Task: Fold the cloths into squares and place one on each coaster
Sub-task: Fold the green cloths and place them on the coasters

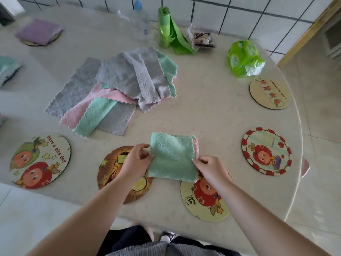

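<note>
Upper left of the frame: a folded purple cloth (37, 31) sits on its coaster (33, 43). One down (maybe more at the left edge, hard to tell). Centre: the unfolded pile (114, 89) waits. Lower centre, the left hand (135, 160) and right hand (210, 168) each pinch an edge of the green cloth (173, 157), folded square, above bare coasters (204, 198).

- A round, pale table (212, 100) with a glossy edge.
- A white tiled wall (239, 13) with dark grout behind it.
- A shiny beige tiled floor (317, 182), softly daylit.
</note>
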Tool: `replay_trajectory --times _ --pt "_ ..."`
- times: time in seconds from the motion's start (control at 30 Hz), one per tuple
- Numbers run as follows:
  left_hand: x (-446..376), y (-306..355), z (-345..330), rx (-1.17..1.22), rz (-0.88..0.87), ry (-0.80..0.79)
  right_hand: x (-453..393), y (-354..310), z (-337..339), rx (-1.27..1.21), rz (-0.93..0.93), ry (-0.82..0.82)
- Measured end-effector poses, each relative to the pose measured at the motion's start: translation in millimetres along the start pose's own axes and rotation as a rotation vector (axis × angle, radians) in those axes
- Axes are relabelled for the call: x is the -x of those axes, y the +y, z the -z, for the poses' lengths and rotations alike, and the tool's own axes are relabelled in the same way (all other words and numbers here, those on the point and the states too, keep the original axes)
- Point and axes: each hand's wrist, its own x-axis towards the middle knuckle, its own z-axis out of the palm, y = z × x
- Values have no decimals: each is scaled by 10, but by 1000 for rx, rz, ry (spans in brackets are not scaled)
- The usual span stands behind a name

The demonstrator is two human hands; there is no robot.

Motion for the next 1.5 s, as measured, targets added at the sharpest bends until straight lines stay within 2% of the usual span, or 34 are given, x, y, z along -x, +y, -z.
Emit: replay_trajectory --times 0.17,0.27,0.33,0.4,0.5,0.67,0.73,1.0,1.2,1.3,1.4,1.5 --pt "74 8 -5 -135 -214 -65 65 -22 -35 -22 188 133" --pt "67 -7 -15 -288 -340 -64 59 5 -65 130 317 86" --pt "81 21 -29 -287 -379 -41 57 18 -76 237 393 133" --pt "78 21 -41 -269 -377 -14 70 19 -87 300 455 200" --pt "50 10 -53 -214 -301 -15 60 -4 -89 303 472 213" --pt "-38 5 -75 -67 -184 27 -19 13 -104 244 357 166" --pt "-52 19 -61 -92 -166 42 -22 22 -112 212 340 169" --pt "-72 31 -39 -75 -163 -89 -42 42 -105 240 408 164" --pt "-66 100 -96 -354 -269 -91 5 85 -147 247 340 180" --pt "-12 95 -118 -677 -429 54 3 24 -159 461 446 236" --pt "-28 26 -180 -865 -607 8 -10 -88 -203 658 548 99" --pt "-105 -58 -218 -1008 -530 -103 -88 -67 -221 829 459 -8"
